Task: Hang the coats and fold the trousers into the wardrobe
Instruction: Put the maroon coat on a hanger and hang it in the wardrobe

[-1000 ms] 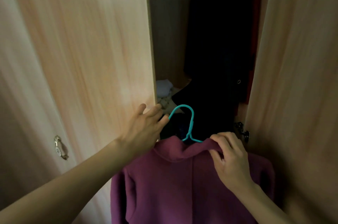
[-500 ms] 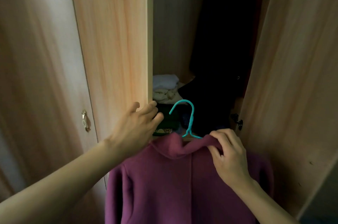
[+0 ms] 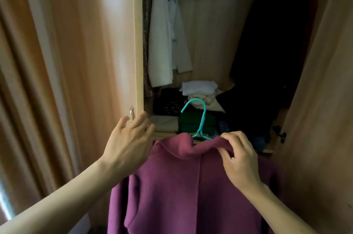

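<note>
The way in runs up the middle of the frame, between the left door (image 3: 137, 42) and the right door (image 3: 324, 80). At upper centre, bare back panel (image 3: 210, 33) shows between a white hanging garment (image 3: 166, 33) and dark hanging clothes (image 3: 271, 42). Lower down, folded clothes (image 3: 198, 88) crowd the shelf, and the purple coat (image 3: 191, 186) fills the lower centre.

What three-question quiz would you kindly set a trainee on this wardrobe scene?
1. True or false: the right hand pinches the collar of the purple coat.
2. What colour is the hanger in the coat? A red, B teal, C white.
3. Fill in: the left hand touches the edge of the wardrobe's left ___.

Key: 1 true; 2 B; 3 door.
</note>
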The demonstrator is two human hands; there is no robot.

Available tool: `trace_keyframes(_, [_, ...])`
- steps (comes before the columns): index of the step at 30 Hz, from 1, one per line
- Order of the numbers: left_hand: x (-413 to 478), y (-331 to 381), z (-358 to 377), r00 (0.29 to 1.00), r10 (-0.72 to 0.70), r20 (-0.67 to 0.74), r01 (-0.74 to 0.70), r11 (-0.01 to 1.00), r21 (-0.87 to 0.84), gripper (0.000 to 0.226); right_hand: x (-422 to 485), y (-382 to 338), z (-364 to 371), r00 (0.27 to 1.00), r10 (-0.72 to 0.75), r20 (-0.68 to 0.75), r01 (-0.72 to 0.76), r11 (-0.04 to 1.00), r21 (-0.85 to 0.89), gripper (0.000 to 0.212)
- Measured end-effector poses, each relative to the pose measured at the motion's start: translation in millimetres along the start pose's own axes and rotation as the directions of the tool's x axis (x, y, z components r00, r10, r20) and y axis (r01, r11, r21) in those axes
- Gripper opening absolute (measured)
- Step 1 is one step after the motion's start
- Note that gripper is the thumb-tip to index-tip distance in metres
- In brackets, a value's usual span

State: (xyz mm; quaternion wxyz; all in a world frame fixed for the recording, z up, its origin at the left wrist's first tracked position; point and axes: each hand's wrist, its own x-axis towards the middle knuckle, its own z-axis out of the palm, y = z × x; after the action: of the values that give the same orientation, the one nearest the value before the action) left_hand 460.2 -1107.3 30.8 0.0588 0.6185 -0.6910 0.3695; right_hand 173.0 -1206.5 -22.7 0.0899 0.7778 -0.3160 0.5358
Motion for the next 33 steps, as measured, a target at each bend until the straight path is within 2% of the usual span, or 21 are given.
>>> trace_keyframes(4, [-14.9,-13.4,-4.8,0.998,-0.065,-0.005,0.065,0.998,0.027,0.025,6.7,-10.0,7.3,1.0,-0.003,-0.01,0.003,0.999,0.045,0.028])
trace_keyframes(8, [-25.8,-23.2,-2.2,0.964,-0.262,0.042,0.263,0.965,-0.015,0.048,9.8,-20.7,15.5,1.0,0.0,-0.008,0.0,0.998,0.069,0.03])
trace_keyframes(12, [-34.1,-33.0,4.1,0.922,-0.375,0.095,0.374,0.927,0.02,0.064,14.7,-30.9,24.3,1.0,-0.022,-0.015,0.024,0.997,0.079,0.028])
trace_keyframes(19, [-42.1,-38.0,5.2,0.883,-0.465,0.062,0.468,0.884,-0.026,0.068,20.1,-40.3,39.6,0.999,-0.044,0.001,0.043,0.995,0.091,0.026])
trace_keyframes(23, [-40.0,-35.4,7.5,0.862,-0.498,0.096,0.501,0.865,-0.015,0.074,23.2,-40.4,44.0,0.998,-0.056,0.006,0.055,0.994,0.098,0.024])
trace_keyframes(28, [-39.6,-25.2,6.8,0.874,-0.47,0.124,0.481,0.874,-0.077,0.072,23.5,-35.1,42.9,0.999,-0.051,-0.003,0.051,0.994,0.092,0.029])
trace_keyframes(31, [-37.8,-13.5,0.4,0.938,-0.347,0.005,0.338,0.91,-0.242,0.052,23.2,-32.5,42.9,0.999,-0.045,-0.002,0.045,0.996,0.08,0.03])
trace_keyframes(33, [-34.7,-3.6,-4.4,0.959,-0.269,-0.085,0.215,0.893,-0.395,0.04,23.1,-33.1,42.1,0.999,-0.044,-0.004,0.044,0.996,0.075,0.03])
